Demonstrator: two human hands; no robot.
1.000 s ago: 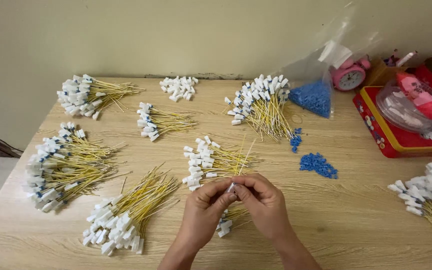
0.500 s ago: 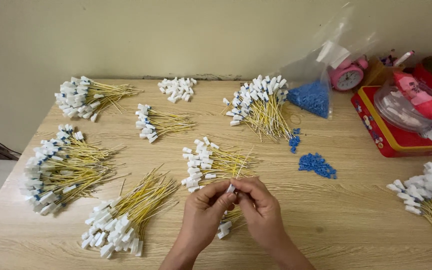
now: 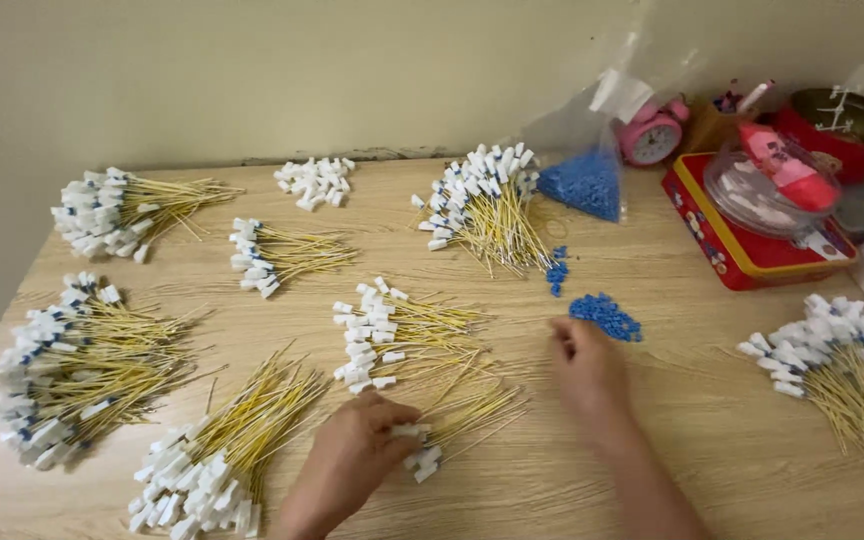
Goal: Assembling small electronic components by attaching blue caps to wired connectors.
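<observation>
My left hand (image 3: pixel 357 455) grips a small white plastic connector (image 3: pixel 411 431) that ends a thin yellow wire, low on the wooden table (image 3: pixel 692 430). Under it lies a small bunch of yellow wires with white connectors (image 3: pixel 452 425). My right hand (image 3: pixel 584 365) is stretched out to the right, fingers curled, its fingertips close to a little heap of blue plastic pieces (image 3: pixel 605 316). I cannot see whether anything is pinched in it. Another bundle of wires (image 3: pixel 392 330) lies just beyond both hands.
Several more bundles of yellow wires with white connectors lie around the table (image 3: pixel 72 370) (image 3: pixel 222 450) (image 3: pixel 482 205) (image 3: pixel 852 360). Loose white connectors (image 3: pixel 314 182) sit at the back. A clear bag of blue pieces (image 3: pixel 582 180), a pink alarm clock (image 3: pixel 652 135) and a red tin (image 3: pixel 752 240) stand far right.
My hands were together over the small wire bunch. They have parted: the right hand has swung out to the right toward the blue pieces, while the left stays low holding the connector.
</observation>
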